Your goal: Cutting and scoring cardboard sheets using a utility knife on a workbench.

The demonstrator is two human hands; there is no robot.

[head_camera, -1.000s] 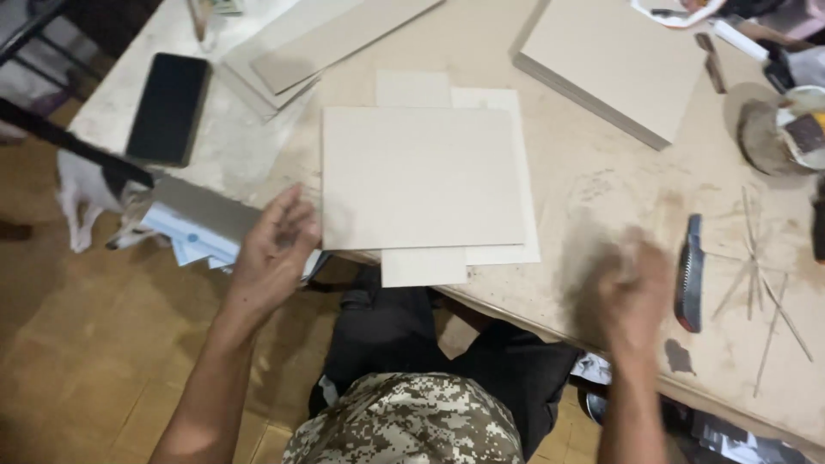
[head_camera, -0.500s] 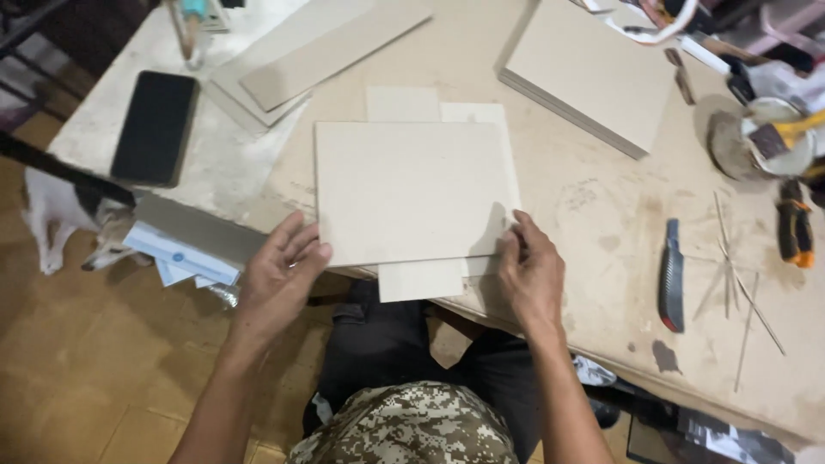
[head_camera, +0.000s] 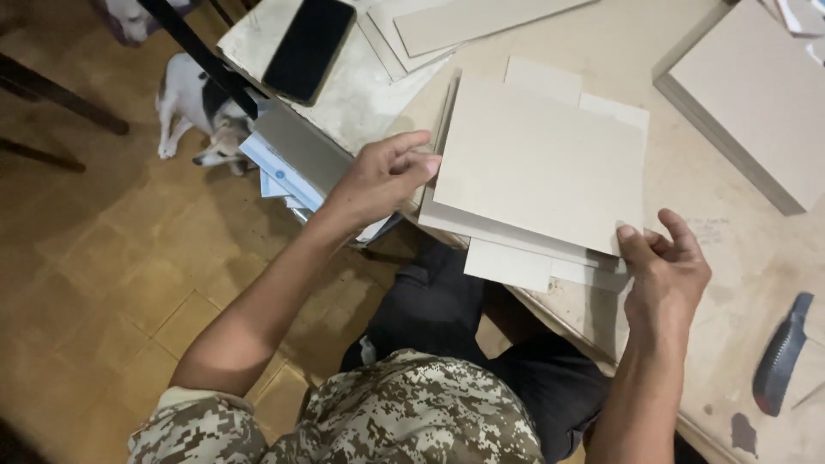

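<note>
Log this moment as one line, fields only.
left hand: grips left edge of top board | right hand: at its lower right corner | board: atop stacked boards on table | phone: far left

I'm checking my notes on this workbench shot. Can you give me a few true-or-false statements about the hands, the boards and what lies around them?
1. Both hands grip the stack of beige boards. True: left hand at its left edge, right hand at its lower right corner.
2. A black phone lies on the table. True.
3. The dog sits on the table. False: it is on the floor.
4. The right hand holds the dark tool. False: the tool lies apart from it.
</note>
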